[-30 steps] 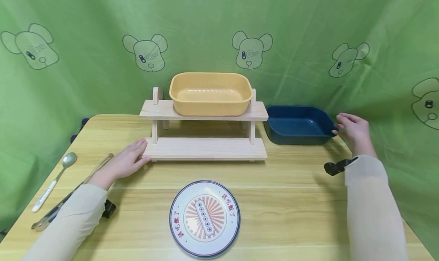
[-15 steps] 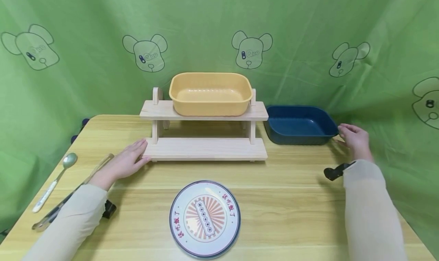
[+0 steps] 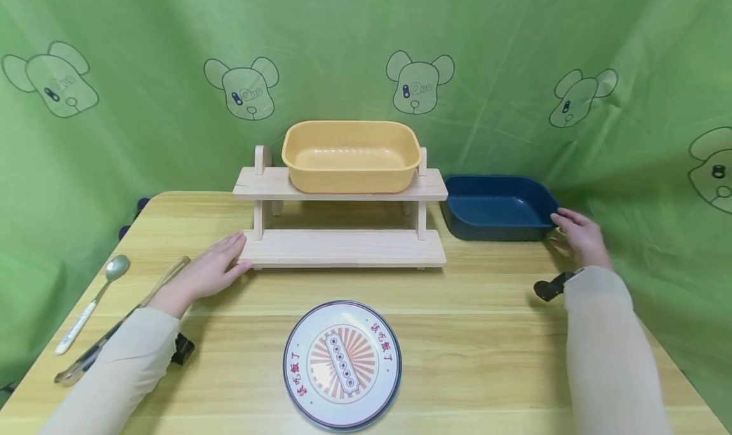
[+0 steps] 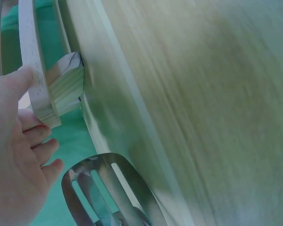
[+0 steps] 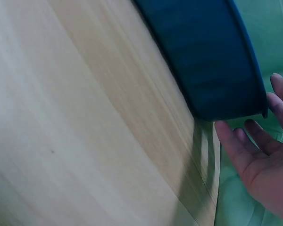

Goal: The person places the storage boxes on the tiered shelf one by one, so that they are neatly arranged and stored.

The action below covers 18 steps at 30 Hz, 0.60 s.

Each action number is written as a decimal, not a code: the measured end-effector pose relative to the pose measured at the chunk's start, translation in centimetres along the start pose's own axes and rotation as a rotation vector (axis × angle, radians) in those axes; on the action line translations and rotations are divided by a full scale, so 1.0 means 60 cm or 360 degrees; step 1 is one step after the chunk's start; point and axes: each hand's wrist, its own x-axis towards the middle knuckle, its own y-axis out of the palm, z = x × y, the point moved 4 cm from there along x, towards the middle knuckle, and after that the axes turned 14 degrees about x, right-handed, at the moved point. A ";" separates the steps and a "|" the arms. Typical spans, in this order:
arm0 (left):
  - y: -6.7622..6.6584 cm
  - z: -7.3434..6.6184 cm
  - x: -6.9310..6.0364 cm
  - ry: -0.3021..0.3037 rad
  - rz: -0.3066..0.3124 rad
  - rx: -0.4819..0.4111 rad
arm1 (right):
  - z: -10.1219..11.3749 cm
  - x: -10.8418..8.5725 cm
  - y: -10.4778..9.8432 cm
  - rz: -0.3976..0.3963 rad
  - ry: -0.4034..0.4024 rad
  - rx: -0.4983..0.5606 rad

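Where the pale wood-grain table (image 3: 457,365) ends, a green fabric curtain (image 3: 343,28) printed with cartoon animal heads rises in the head view. The left hand (image 3: 208,270), fingers extended, touches the left end of a two-tier pale wooden rack (image 3: 343,247) bearing a yellow rectangular box (image 3: 351,181). The right hand (image 3: 580,235), fingers loosely bent and spread, is at the right end of a navy-blue rectangular box (image 3: 497,233) standing on the table beside the rack.

The left wrist view bares a slotted metal turner head (image 4: 111,181), partly hidden in the head view.

The right wrist view shows the blue box's outer wall, fingertips at its rim and bottom corner, the hand not closed around it.
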 end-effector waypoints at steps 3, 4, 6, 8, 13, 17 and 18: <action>0.000 0.000 0.001 0.0004 -0.0008 0.0003 | -0.003 0.000 0.006 -0.0031 0.0026 -0.0041; 0.000 0.000 0.001 0.0005 -0.0008 0.0002 | -0.003 -0.002 0.010 -0.0023 0.0038 -0.0065; 0.000 0.000 0.001 0.0006 -0.0008 0.0005 | -0.002 -0.008 0.021 -0.0030 0.0060 -0.0083; 0.000 0.001 0.001 0.0007 -0.0005 0.0008 | 0.001 -0.017 0.034 -0.0032 0.0090 -0.0058; -0.001 0.001 0.001 0.0005 -0.0004 0.0007 | 0.010 -0.032 0.058 0.0032 0.0176 -0.0005; -0.001 0.002 0.001 0.0000 -0.0004 0.0005 | 0.015 -0.035 0.064 0.0019 0.0220 -0.0040; -0.001 0.002 0.000 0.0001 -0.0005 0.0003 | 0.015 -0.036 0.065 0.0006 0.0230 -0.0050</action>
